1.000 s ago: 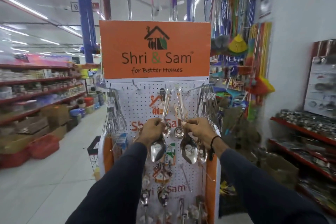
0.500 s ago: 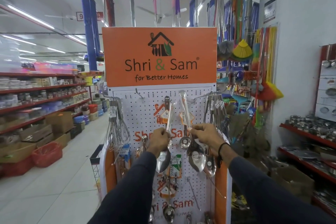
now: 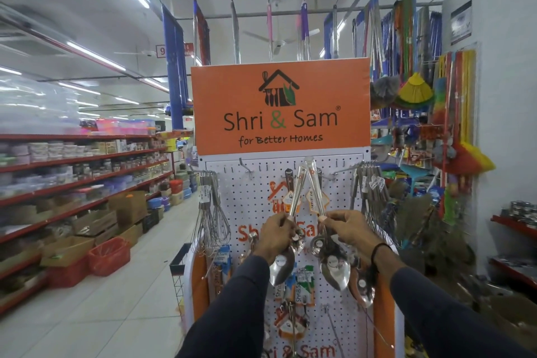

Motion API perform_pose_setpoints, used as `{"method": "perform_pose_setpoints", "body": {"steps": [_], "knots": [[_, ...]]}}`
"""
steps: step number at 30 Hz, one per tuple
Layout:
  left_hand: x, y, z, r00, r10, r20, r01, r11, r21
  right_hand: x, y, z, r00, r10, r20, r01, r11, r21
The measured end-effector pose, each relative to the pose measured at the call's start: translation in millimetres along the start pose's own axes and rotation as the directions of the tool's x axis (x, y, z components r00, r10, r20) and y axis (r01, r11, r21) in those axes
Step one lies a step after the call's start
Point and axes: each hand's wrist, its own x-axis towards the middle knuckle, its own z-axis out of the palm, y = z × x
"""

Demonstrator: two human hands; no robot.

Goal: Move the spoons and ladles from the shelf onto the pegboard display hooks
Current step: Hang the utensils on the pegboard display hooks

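I stand facing a white pegboard under an orange "Shri & Sam" sign. My left hand grips the handle of a large steel spoon, its bowl hanging down. My right hand grips another large steel spoon the same way. The two handles rise and cross near the top row of hooks. A small ladle hangs between my hands. More spoons hang low beside my right wrist.
Whisks hang on a hook at the pegboard's left, a bunch of steel utensils at its right. Red shelves with jars and boxes line the aisle on the left. Brooms and mops hang at right, above steelware shelves.
Both hands have lifted the spoons higher on the board, and the handle tips have come together and crossed near the top hooks. My head has tilted up slightly.
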Motion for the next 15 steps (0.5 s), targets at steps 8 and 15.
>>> {"method": "perform_pose_setpoints", "body": {"steps": [8,15], "knots": [[-1,2,4,1.0,0.01,-0.008,-0.011,0.998,-0.057,-5,-2,-8,1.0,-0.004,0.009,0.004,1.0,0.016],[0,7,9,0.999,0.021,-0.034,-0.025,0.993,-0.115,-5,-1,-14,1.0,-0.012,0.0,0.012,1.0,0.021]]}}
